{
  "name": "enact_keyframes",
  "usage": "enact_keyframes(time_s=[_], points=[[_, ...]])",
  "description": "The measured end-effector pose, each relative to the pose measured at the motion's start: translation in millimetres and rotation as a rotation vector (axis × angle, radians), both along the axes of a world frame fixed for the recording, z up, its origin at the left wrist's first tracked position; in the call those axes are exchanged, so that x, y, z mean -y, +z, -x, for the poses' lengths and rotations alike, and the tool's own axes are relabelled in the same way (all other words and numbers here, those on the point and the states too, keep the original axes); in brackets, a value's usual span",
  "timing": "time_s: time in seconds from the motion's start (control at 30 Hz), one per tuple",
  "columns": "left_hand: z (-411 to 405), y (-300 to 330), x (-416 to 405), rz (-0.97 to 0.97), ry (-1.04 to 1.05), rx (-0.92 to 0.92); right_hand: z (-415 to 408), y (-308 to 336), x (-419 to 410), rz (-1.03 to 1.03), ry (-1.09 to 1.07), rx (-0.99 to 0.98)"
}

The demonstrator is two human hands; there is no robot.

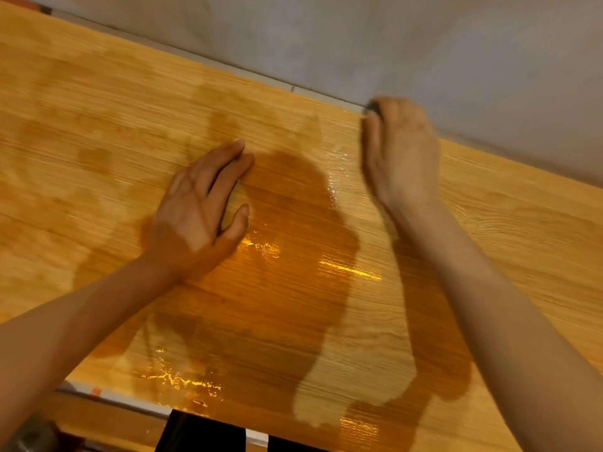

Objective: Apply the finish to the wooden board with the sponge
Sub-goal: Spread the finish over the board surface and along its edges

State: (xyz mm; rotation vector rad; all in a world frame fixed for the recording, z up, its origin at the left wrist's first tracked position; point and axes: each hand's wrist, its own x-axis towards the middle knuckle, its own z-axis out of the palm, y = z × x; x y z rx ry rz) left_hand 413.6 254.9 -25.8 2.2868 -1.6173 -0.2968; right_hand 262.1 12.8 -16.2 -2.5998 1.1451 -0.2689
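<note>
A large wooden board (pixel 98 132) fills most of the head view, its grain running left to right, with wet glossy finish shining in the middle and near the front edge. My left hand (pixel 199 207) lies flat on the board, fingers spread, holding nothing. My right hand (pixel 399 151) is blurred at the board's far edge, fingers curled over a dark sponge (pixel 373 107), of which only a small corner shows past the fingertips. Shadows of my arms and head darken the wet centre.
A grey wall or floor surface (pixel 391 44) runs along the board's far edge. Below the front edge I see a dark support (pixel 199 433) and another wooden piece (pixel 107 422). A blurred grey object (pixel 29 435) sits at the bottom left corner.
</note>
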Motion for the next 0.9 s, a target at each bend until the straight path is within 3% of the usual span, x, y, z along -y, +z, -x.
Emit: enact_keyframes(time_s=[0.1, 0.2, 0.5, 0.6, 0.77, 0.9], points=[[-1, 0, 1, 0.000, 0.000, -0.013, 65, 13, 38, -0.016, -0.213, -0.146], [-3, 0, 2, 0.014, 0.001, -0.021, 71, 25, 55, -0.091, -0.340, -0.229], [-1, 2, 2, 0.015, 0.028, -0.014, -64, 7, -1, -0.154, -0.062, -0.100], [2, 3, 2, 0.011, 0.030, -0.013, -21, 8, 20, -0.079, -0.030, -0.098], [2, 1, 3, 0.010, 0.032, -0.014, 98, 21, 67, -0.054, -0.286, -0.203], [1, 0, 4, 0.037, 0.007, 0.018, 89, 21, 63, -0.062, -0.426, -0.226]])
